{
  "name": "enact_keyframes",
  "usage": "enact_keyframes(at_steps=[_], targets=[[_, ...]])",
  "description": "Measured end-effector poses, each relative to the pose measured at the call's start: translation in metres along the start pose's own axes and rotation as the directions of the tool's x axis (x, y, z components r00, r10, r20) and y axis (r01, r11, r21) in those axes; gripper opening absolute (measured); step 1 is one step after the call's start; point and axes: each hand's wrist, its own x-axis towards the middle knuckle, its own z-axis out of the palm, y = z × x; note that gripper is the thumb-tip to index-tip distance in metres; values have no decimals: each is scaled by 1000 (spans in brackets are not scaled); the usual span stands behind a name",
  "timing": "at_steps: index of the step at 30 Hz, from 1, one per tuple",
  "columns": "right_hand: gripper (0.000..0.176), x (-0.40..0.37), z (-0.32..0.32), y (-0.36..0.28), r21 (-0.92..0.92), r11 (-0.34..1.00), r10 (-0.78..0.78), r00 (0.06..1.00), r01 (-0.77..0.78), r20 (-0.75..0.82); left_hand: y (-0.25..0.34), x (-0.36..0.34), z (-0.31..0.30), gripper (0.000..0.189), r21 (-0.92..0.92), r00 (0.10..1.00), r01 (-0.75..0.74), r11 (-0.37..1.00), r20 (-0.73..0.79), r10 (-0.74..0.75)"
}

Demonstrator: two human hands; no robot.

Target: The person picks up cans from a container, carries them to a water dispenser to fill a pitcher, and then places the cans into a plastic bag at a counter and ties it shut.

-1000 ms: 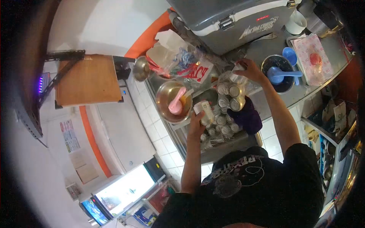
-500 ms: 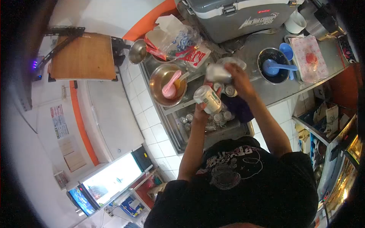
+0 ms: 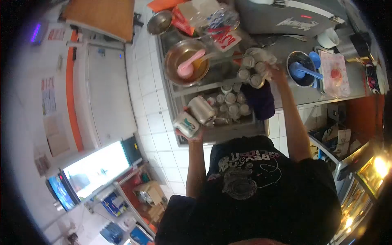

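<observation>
My left hand [image 3: 193, 132] is wrapped round two cans at the near left edge of the metal sink: a white can with green print [image 3: 187, 125] and a silver can [image 3: 201, 109]. My right hand [image 3: 276, 73] reaches to a clear plastic bag [image 3: 261, 55] beside a group of cans [image 3: 248, 68] on the sink's right side; its fingers are closed on the bag's edge. Several more cans [image 3: 231, 98] lie in the near basin. A dark purple cloth [image 3: 259, 100] hangs over the sink's edge between my hands.
A steel bowl [image 3: 170, 67] with a pink ladle [image 3: 188, 67] stands at the left. Behind are plastic packaging [image 3: 220, 30] and a large grey cooler [image 3: 281, 18]. Right lie a dark bowl [image 3: 292, 61] with a blue ladle [image 3: 304, 71] and a pink patterned tray [image 3: 335, 79].
My left hand has moved left, now with two cans in it. My right hand has moved right and away from the left one, to the bag. The view has shifted.
</observation>
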Motion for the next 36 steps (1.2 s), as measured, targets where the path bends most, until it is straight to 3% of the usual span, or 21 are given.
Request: enact_keyframes(at_steps=[1,2,3,4,5,6,9,11,13,15,17,19,21,23,25,26,28,29,30,34,36], targets=[[58,3,-7,0,500,858,98,993,-118,66,15,-14,-10,97,-233,999,34,972,14,-31],[63,6,-14,-4,850,471,154,971,-237,185,31,-28,-20,95,-450,998,67,890,40,-55],[63,16,-28,-17,849,472,135,971,-238,197,46,-42,-35,98,-429,998,54,902,40,-41],[57,31,-48,-36,785,265,317,820,-559,477,58,-55,-37,97,-258,999,-16,966,-45,5],[51,42,-57,-51,616,10,417,563,-788,713,69,-67,-37,97,-270,999,-33,962,-3,34],[51,42,-58,-54,613,23,406,568,-790,716,79,-80,-37,97,-281,997,-49,958,35,62],[59,31,-63,-65,637,16,269,617,-771,740,106,-120,-50,95,-180,970,-209,961,-160,181],[47,14,-81,-84,781,349,51,843,-517,535,116,-140,-54,93,-159,951,-257,953,-215,220],[48,3,-71,-91,768,351,69,833,-535,549,124,-154,-47,85,-424,967,-246,872,-173,188],[49,-8,-69,-104,758,353,92,826,-549,556,132,-169,-57,86,-489,968,-250,836,-160,195],[56,-27,-84,-141,770,14,232,751,-638,618,140,-177,-63,86,-549,969,-247,798,-143,202],[58,-47,-85,-166,757,-56,210,734,-651,646,150,-182,-62,84,-318,945,-298,900,-233,230],[61,-66,-78,-196,741,-132,191,717,-658,671,161,-185,-58,84,-221,950,-272,937,-215,225],[44,-85,-52,-225,744,-241,99,746,-624,658,171,-187,-63,83,-122,958,-239,963,-192,213],[49,-107,13,-237,838,39,20,839,-544,544,182,-194,-72,85,-264,958,-223,938,-236,161],[49,-102,21,-252,842,33,25,843,-538,538,189,-198,-75,85,-262,961,-216,941,-228,157],[52,-83,39,-299,404,-552,-33,503,-730,864,202,-210,-81,84,-156,951,-212,965,-260,167],[52,-79,51,-311,408,-557,-30,509,-723,860,207,-220,-86,84,-166,953,-226,960,-242,182],[54,-75,69,-321,408,-598,25,493,-690,870,213,-229,-80,82,27,929,-234,972,-288,232],[55,-48,112,-344,459,-719,171,507,-522,845,238,-284,-93,82,151,928,-258,954,-237,288],[53,-35,127,-345,522,-677,226,529,-519,818,250,-310,-84,92,247,865,-229,942,-392,313]])
